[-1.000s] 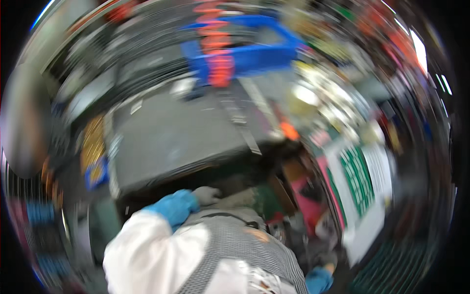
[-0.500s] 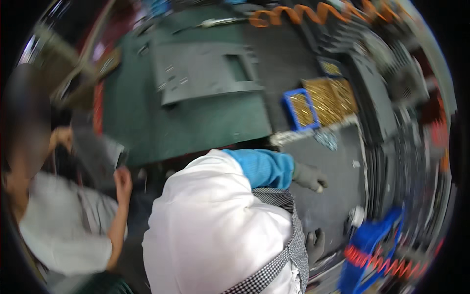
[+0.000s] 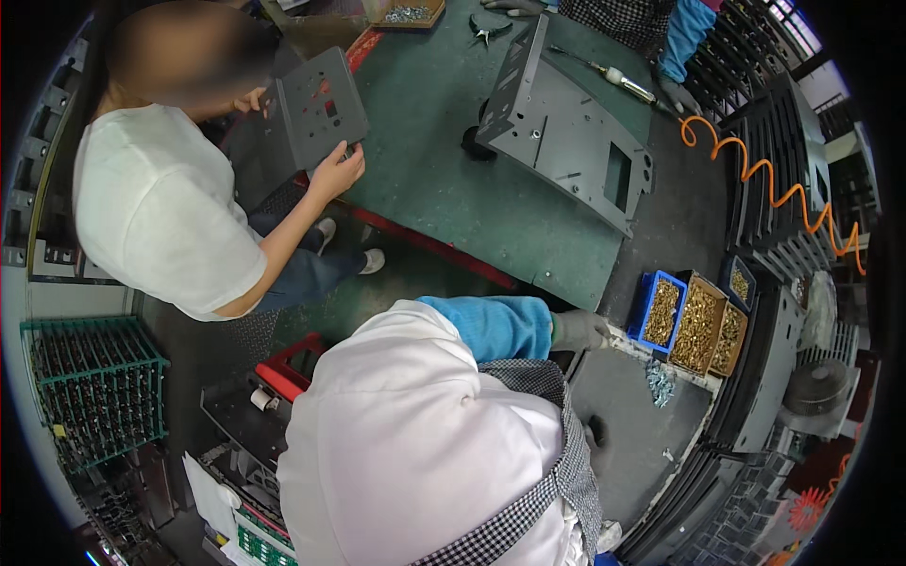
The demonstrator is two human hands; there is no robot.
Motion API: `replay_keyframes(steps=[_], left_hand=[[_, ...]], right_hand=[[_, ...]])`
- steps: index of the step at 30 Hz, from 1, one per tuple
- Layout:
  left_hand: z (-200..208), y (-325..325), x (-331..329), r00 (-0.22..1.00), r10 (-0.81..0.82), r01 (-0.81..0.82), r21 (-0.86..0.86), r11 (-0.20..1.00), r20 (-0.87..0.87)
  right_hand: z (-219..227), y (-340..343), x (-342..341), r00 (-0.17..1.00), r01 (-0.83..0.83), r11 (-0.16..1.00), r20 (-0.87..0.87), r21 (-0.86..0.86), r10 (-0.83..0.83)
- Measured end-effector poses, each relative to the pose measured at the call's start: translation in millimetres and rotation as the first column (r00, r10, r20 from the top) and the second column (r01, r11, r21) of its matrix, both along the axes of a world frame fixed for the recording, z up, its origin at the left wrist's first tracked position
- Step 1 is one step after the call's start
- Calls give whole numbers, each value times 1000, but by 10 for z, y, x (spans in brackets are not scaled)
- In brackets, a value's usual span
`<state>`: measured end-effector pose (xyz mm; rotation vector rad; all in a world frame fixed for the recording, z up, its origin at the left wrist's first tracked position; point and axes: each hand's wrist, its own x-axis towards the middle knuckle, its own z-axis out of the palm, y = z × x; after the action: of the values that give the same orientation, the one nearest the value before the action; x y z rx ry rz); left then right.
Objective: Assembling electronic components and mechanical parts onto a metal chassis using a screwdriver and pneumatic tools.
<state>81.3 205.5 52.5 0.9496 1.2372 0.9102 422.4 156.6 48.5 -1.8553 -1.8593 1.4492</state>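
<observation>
1. Blue tray [image 3: 644, 307] of brass-coloured screws [image 3: 662, 313]: it sits open side up on the desk [image 3: 656, 241], just beyond your left grip [image 3: 578, 330], long axis near-vertical in view, top leaning right.
2. Your right grip [image 3: 595, 434] is mostly hidden; I can't tell whether either is spread or pinching.
3. Any print on the white paper [image 3: 208, 492] is unreadably small.

Small silvery parts [image 3: 661, 382] lie heaped on the grey worktop [image 3: 630, 436]

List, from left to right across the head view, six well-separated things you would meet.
Green rack, grey panel held by the co-worker, the wearer's gloved left hand, blue bin, small dark tray, round fan-like thing.
</observation>
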Motion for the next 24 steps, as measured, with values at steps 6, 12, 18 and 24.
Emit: replay_keyframes(steps=[6,12,18,24], left_hand=[[-292,-349,37,988,-58,91,-236,967,141],[-321,-436,-139,987,24,23,-288,957,158],[-402,-502,-244,988,82,-39,-305,952,131],[-598,-529,-255,995,56,-27,-300,953,86]], right_hand=[[-200,-42,-8,991,128,988,-43,80,-125],[-215,46,18,991,124,988,-59,95,-119],[-166,-1,-57,991,132,976,-4,172,-133],[-347,7,46,991,133,974,-27,186,-130]])
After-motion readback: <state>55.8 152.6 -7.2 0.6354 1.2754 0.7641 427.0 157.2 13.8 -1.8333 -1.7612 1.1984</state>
